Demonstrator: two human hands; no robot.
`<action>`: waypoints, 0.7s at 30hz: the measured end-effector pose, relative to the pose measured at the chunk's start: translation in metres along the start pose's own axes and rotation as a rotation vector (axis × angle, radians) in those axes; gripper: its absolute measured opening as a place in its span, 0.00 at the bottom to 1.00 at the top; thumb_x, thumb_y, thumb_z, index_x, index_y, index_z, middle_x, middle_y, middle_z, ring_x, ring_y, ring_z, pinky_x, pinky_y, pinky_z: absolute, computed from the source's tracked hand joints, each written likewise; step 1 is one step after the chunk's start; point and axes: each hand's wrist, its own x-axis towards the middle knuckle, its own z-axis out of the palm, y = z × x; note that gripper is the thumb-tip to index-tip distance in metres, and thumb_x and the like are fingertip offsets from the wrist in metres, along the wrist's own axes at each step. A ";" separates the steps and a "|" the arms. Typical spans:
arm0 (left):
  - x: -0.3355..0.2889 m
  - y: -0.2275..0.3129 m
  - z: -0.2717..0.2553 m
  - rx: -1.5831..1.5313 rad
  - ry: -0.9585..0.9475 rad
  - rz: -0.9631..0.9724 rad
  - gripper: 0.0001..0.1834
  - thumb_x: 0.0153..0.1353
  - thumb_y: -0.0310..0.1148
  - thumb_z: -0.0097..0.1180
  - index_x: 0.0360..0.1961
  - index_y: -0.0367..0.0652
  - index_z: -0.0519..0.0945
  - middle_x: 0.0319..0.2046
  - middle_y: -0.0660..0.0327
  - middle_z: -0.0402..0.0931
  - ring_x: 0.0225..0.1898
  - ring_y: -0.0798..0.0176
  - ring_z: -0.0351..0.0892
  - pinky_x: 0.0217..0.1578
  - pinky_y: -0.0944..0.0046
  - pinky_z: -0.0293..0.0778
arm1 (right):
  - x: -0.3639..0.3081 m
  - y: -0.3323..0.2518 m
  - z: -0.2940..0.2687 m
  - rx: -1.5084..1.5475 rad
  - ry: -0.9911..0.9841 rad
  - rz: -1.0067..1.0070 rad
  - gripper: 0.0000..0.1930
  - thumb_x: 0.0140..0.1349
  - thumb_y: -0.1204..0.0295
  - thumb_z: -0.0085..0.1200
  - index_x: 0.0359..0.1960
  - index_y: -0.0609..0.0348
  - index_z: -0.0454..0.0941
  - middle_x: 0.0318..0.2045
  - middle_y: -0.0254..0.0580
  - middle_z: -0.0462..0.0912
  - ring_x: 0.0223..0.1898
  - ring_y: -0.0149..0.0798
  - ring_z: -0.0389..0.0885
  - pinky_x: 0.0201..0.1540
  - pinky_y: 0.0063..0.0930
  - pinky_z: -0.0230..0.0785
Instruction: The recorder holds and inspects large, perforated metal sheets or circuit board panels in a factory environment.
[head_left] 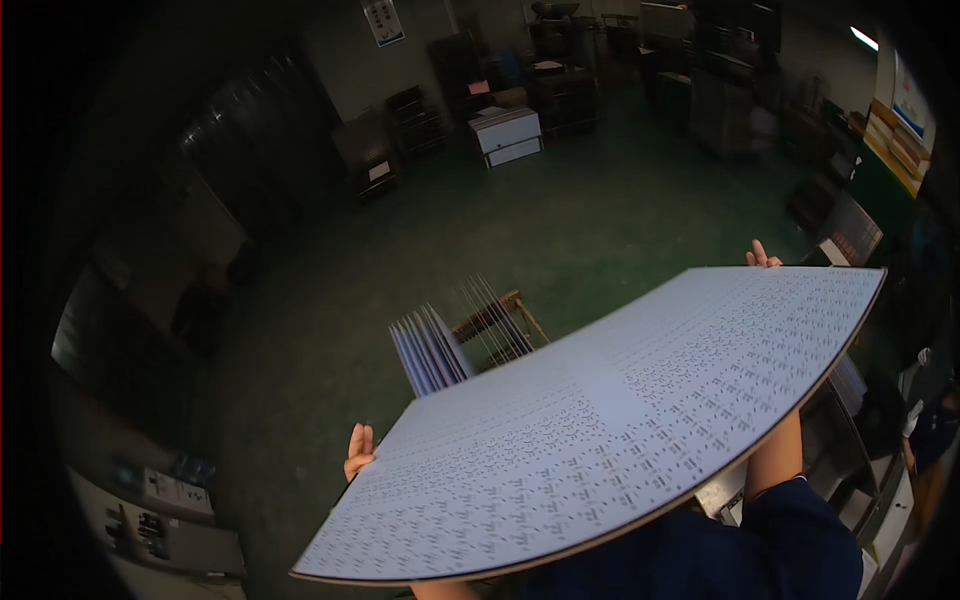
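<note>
A large, thin, white panel (600,385) with rows of small dark marks, like a circuit board sheet, spans the view in front of my body. It is tilted, its right end higher in the picture. My left hand (359,452) grips its left edge, with fingertips showing past the rim. At the far right edge, the fingers of my right hand (762,256) curl over the panel. Most of both palms, and much of the forearms, are hidden beneath it. Just beyond the panel, several similar thin sheets (432,350) stand upright in a row.
A brown frame (500,318) holds more thin upright pieces beside the sheets. Green floor (600,220) stretches beyond. A white box-like cabinet (507,136) stands farther back among dark racks. At the right edge is another person in dark clothing (935,435) near a workbench.
</note>
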 end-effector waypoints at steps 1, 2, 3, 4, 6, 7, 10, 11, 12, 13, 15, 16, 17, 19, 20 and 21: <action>-0.001 0.004 -0.011 0.088 -0.136 -0.010 0.03 0.62 0.26 0.48 0.38 0.43 0.71 0.61 0.53 0.62 0.63 0.58 0.62 0.56 0.55 0.69 | 0.002 0.021 0.000 0.147 -0.052 0.001 0.13 0.68 0.61 0.46 0.46 0.55 0.74 0.51 0.38 0.75 0.56 0.36 0.71 0.60 0.36 0.65; 0.002 0.004 0.000 0.022 -0.197 -0.141 0.05 0.63 0.25 0.47 0.40 0.43 0.71 0.62 0.52 0.60 0.63 0.58 0.62 0.55 0.55 0.71 | 0.000 0.032 -0.015 0.268 -0.109 0.003 0.13 0.68 0.61 0.46 0.46 0.55 0.74 0.51 0.38 0.75 0.56 0.36 0.72 0.59 0.36 0.65; 0.003 0.009 0.031 -0.077 -0.074 -0.273 0.07 0.63 0.24 0.47 0.42 0.43 0.71 0.61 0.51 0.62 0.61 0.58 0.65 0.53 0.57 0.72 | -0.003 0.040 -0.025 0.327 -0.109 0.021 0.13 0.68 0.61 0.46 0.46 0.55 0.74 0.51 0.38 0.75 0.56 0.36 0.72 0.59 0.36 0.65; 0.001 0.016 0.054 -0.168 0.061 -0.402 0.09 0.63 0.23 0.48 0.44 0.43 0.71 0.59 0.50 0.64 0.58 0.58 0.67 0.52 0.58 0.74 | -0.011 0.044 -0.032 0.373 -0.093 0.057 0.13 0.68 0.61 0.46 0.45 0.55 0.74 0.51 0.39 0.75 0.55 0.36 0.72 0.59 0.36 0.65; -0.009 0.004 0.020 0.137 -0.014 -0.370 0.14 0.63 0.23 0.49 0.50 0.41 0.69 0.56 0.49 0.68 0.52 0.59 0.74 0.48 0.61 0.77 | -0.020 0.051 -0.033 0.438 -0.072 0.128 0.13 0.68 0.60 0.45 0.45 0.55 0.74 0.51 0.39 0.75 0.55 0.36 0.72 0.59 0.36 0.65; -0.011 0.004 0.020 -0.030 -0.035 -0.418 0.18 0.63 0.22 0.49 0.54 0.40 0.67 0.55 0.48 0.69 0.50 0.60 0.76 0.47 0.61 0.78 | -0.025 0.053 -0.035 0.465 -0.042 0.176 0.14 0.68 0.60 0.45 0.45 0.55 0.74 0.51 0.39 0.75 0.55 0.37 0.72 0.59 0.36 0.65; -0.013 0.008 0.025 -0.187 -0.097 -0.484 0.25 0.65 0.25 0.46 0.64 0.37 0.59 0.56 0.47 0.68 0.48 0.62 0.77 0.46 0.62 0.79 | -0.036 0.048 -0.037 0.497 0.037 0.291 0.14 0.68 0.60 0.44 0.45 0.55 0.74 0.51 0.39 0.75 0.55 0.37 0.72 0.59 0.36 0.66; -0.013 0.009 0.024 -0.218 -0.092 -0.509 0.25 0.67 0.28 0.44 0.64 0.37 0.57 0.56 0.47 0.68 0.49 0.62 0.77 0.47 0.64 0.79 | -0.040 0.045 -0.039 0.497 0.060 0.323 0.14 0.68 0.60 0.44 0.44 0.55 0.74 0.51 0.39 0.75 0.54 0.37 0.73 0.59 0.36 0.66; -0.012 0.009 0.023 -0.249 -0.088 -0.534 0.26 0.68 0.31 0.42 0.65 0.36 0.56 0.57 0.47 0.68 0.49 0.62 0.77 0.48 0.65 0.78 | -0.044 0.043 -0.040 0.498 0.083 0.351 0.14 0.68 0.60 0.44 0.44 0.55 0.74 0.50 0.39 0.76 0.54 0.37 0.73 0.59 0.36 0.66; -0.014 0.008 0.020 -0.213 -0.077 -0.563 0.26 0.70 0.36 0.39 0.65 0.34 0.55 0.58 0.48 0.67 0.52 0.61 0.75 0.50 0.65 0.76 | -0.048 0.041 -0.041 0.502 0.103 0.377 0.14 0.68 0.59 0.44 0.44 0.55 0.74 0.50 0.39 0.76 0.54 0.37 0.73 0.59 0.37 0.66; -0.017 0.001 0.011 -0.204 -0.079 -0.622 0.26 0.70 0.35 0.40 0.65 0.34 0.56 0.58 0.50 0.67 0.53 0.61 0.74 0.51 0.64 0.75 | -0.055 0.038 -0.045 0.498 0.132 0.414 0.14 0.69 0.59 0.43 0.44 0.55 0.75 0.50 0.40 0.76 0.54 0.37 0.73 0.58 0.37 0.66; -0.018 -0.004 0.010 -0.194 -0.080 -0.668 0.25 0.70 0.34 0.40 0.65 0.35 0.57 0.57 0.51 0.68 0.54 0.61 0.73 0.52 0.63 0.74 | -0.057 0.034 -0.051 0.493 0.149 0.423 0.14 0.69 0.59 0.43 0.44 0.55 0.75 0.50 0.40 0.76 0.54 0.37 0.73 0.58 0.37 0.66; -0.022 -0.005 0.007 -0.132 -0.061 -0.699 0.24 0.69 0.32 0.42 0.64 0.37 0.58 0.57 0.55 0.68 0.54 0.62 0.71 0.53 0.63 0.73 | -0.060 0.035 -0.051 0.497 0.154 0.435 0.14 0.69 0.59 0.43 0.44 0.55 0.75 0.50 0.40 0.76 0.54 0.38 0.73 0.58 0.37 0.66; -0.029 -0.008 0.006 -0.134 -0.080 -0.733 0.25 0.68 0.31 0.44 0.64 0.39 0.58 0.57 0.56 0.67 0.54 0.62 0.71 0.53 0.62 0.72 | -0.066 0.037 -0.054 0.499 0.159 0.459 0.15 0.69 0.59 0.42 0.43 0.55 0.75 0.50 0.40 0.76 0.53 0.38 0.73 0.58 0.37 0.66; -0.032 -0.010 0.007 -0.132 -0.094 -0.761 0.25 0.67 0.30 0.45 0.64 0.41 0.58 0.57 0.57 0.67 0.55 0.62 0.70 0.53 0.62 0.72 | -0.068 0.036 -0.057 0.499 0.158 0.470 0.15 0.69 0.59 0.42 0.43 0.55 0.75 0.50 0.40 0.76 0.53 0.38 0.74 0.58 0.37 0.66; -0.035 -0.014 0.006 -0.136 -0.101 -0.768 0.25 0.67 0.30 0.45 0.64 0.41 0.58 0.57 0.57 0.67 0.55 0.62 0.70 0.53 0.62 0.72 | -0.070 0.037 -0.059 0.494 0.157 0.477 0.15 0.69 0.58 0.42 0.43 0.55 0.75 0.50 0.40 0.76 0.53 0.38 0.74 0.58 0.37 0.66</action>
